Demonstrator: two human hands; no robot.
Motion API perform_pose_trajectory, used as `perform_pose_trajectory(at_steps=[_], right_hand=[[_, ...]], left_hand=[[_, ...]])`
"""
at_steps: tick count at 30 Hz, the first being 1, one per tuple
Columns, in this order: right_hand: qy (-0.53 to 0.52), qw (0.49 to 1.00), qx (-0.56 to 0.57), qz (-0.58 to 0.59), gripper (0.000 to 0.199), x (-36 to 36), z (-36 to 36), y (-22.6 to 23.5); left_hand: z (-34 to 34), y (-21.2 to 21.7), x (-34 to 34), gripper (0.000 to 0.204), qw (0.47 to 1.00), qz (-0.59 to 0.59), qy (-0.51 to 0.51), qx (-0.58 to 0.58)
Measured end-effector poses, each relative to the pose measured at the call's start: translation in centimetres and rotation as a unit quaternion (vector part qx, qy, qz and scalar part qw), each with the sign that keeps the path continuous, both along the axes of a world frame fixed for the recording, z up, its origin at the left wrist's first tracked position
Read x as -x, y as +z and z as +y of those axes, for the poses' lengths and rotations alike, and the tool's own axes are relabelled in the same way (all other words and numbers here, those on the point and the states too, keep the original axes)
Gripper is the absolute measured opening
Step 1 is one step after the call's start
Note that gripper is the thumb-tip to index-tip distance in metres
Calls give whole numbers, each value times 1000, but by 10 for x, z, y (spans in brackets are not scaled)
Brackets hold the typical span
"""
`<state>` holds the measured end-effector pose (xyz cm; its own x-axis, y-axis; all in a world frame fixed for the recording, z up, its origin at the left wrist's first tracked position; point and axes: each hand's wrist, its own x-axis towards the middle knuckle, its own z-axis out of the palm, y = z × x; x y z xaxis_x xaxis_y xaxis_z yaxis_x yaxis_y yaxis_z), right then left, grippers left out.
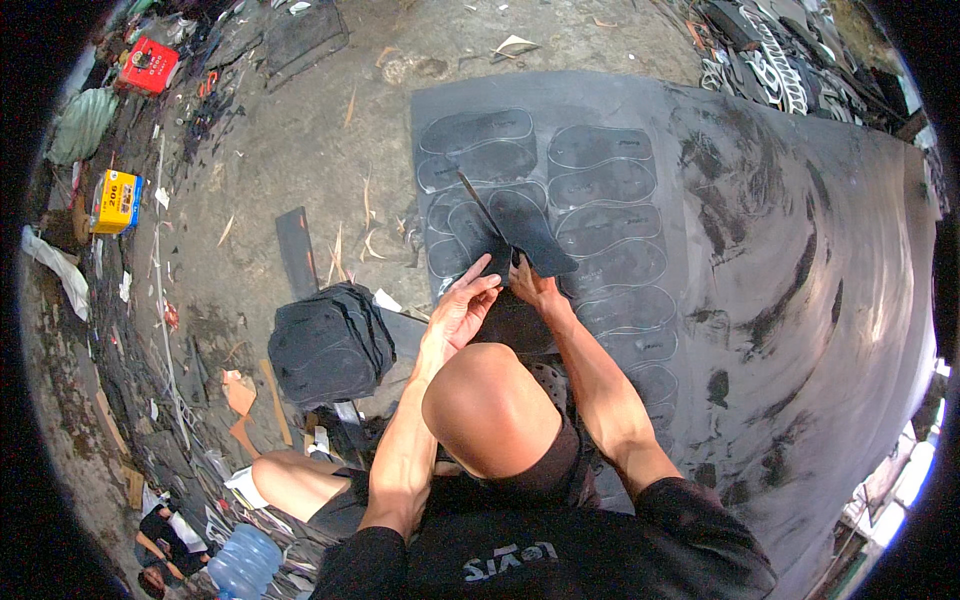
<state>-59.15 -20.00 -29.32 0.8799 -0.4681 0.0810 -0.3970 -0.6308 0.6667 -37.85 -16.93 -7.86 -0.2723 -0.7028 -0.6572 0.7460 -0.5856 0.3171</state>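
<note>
Curling at a black flap (pixel 533 236), hold unclear, the right hand (pixel 532 284) flanks the loosely spread left hand (pixel 466 305); slipping could tear the flap.

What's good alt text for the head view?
A person's left hand and right hand meet at a dark sheet piece beside a thin, blade-like strip, over a large dark sheet marked with sole-shaped outlines. To the left, a stack of dark pieces lies on a scrap-littered floor.
</note>
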Motion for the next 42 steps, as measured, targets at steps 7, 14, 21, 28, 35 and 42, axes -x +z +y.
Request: perform_pose_trajectory(at_steps=[7, 14, 21, 28, 35, 42], right_hand=[[8, 940, 54, 336, 30, -82, 1, 14], [-278, 800, -360, -391, 24, -88, -14, -28], [-284, 908, -282, 127, 34, -96, -30, 13], [-228, 904, -255, -257, 33, -72, -67, -13], [-342, 741, -417, -401, 49, -121, -52, 52], [-379, 573, -581, -435, 57, -112, -68, 95]], left_hand=[[15, 4, -33, 70, 998, -38, 34, -21], [8, 18, -21, 66, 999, -31, 35, -15], [9, 19, -25, 65, 999, -14, 42, 18], [-6, 50, -11, 62, 999, -12, 39, 31], [22, 59, -42, 64, 996, -36, 82, 0], [46, 47, -50, 71, 995, -14, 96, 38]])
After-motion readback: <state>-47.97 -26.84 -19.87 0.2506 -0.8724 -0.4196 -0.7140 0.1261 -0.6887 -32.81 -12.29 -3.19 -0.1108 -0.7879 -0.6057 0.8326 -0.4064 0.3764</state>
